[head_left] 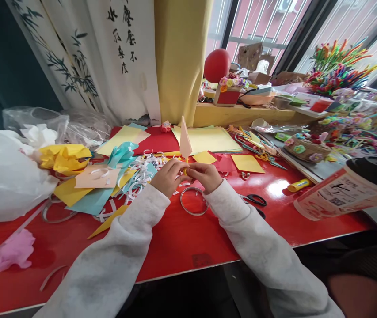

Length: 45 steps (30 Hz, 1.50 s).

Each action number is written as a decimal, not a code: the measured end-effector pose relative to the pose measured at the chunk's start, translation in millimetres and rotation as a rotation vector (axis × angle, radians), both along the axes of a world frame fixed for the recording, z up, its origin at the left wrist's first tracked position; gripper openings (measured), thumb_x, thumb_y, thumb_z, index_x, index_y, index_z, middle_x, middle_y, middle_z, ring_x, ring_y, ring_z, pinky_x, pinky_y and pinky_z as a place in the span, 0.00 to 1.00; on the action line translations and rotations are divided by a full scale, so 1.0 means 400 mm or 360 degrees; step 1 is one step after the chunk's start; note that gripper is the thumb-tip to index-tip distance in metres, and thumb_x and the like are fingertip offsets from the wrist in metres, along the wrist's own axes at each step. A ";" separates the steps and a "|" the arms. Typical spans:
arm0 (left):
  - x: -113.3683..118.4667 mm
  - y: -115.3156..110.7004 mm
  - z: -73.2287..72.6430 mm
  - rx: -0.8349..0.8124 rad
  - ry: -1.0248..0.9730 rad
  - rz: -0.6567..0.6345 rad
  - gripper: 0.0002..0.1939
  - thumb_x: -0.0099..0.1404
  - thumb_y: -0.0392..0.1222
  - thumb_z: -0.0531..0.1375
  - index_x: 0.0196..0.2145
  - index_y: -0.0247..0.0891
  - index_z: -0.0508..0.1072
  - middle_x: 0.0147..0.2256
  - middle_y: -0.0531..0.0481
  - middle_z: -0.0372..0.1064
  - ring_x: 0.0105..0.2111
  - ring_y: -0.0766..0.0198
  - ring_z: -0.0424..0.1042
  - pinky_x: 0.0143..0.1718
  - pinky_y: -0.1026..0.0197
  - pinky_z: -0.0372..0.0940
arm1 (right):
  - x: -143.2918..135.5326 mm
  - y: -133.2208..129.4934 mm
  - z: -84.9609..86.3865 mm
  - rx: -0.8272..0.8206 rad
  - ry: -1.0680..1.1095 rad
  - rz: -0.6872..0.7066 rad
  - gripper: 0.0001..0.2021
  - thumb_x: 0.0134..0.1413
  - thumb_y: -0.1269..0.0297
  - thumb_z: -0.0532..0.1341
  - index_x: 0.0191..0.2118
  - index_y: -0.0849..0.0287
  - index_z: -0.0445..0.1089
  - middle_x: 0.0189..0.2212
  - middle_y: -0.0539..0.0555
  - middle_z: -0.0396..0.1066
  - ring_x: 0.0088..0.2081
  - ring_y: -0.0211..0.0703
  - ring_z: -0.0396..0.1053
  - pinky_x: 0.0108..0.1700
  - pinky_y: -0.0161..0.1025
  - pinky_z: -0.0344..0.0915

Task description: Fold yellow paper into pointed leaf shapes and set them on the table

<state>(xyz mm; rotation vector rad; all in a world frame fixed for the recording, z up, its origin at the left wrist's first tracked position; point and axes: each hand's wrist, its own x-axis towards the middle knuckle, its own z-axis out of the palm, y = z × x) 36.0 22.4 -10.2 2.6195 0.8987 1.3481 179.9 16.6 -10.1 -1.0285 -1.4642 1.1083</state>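
The paper piece [184,140] is in the fingers [197,169], before stacked sheets [219,139] on the tabletop [181,247], scraps [140,176] left, scissors [264,199] and cup [344,192] right.

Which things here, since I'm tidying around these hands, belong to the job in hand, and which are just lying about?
In the job:
- pointed pale paper piece, upright where left hand and right hand meet
- probably stacked yellow sheets

Lying about, seemingly:
- red balloon
- lidded cup
- white plastic bag
- crumpled pink paper

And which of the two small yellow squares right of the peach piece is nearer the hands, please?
The left yellow square, just beyond the right hand; the other square lies farther right.
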 end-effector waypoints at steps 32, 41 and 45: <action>-0.014 0.009 -0.007 0.0262 0.0185 0.0134 0.09 0.59 0.41 0.51 0.34 0.34 0.65 0.31 0.47 0.65 0.33 0.65 0.65 0.36 0.63 0.62 | 0.001 -0.002 -0.013 -0.0272 0.0052 0.0221 0.14 0.37 0.55 0.60 0.26 0.62 0.66 0.17 0.49 0.67 0.21 0.37 0.68 0.26 0.35 0.66; -0.017 0.000 0.004 0.0373 0.0253 0.0067 0.07 0.58 0.39 0.52 0.34 0.35 0.65 0.33 0.45 0.65 0.36 0.63 0.64 0.38 0.61 0.62 | 0.014 0.001 0.004 -0.0515 0.0213 0.0309 0.16 0.28 0.57 0.64 0.23 0.64 0.66 0.18 0.49 0.68 0.22 0.36 0.68 0.27 0.35 0.66; -0.015 0.000 -0.003 0.0389 0.0291 0.0072 0.14 0.55 0.43 0.55 0.38 0.33 0.64 0.36 0.43 0.63 0.39 0.60 0.63 0.40 0.58 0.61 | 0.009 0.003 -0.001 -0.0410 0.0152 0.0136 0.15 0.28 0.56 0.64 0.22 0.64 0.64 0.16 0.47 0.66 0.18 0.32 0.64 0.25 0.33 0.64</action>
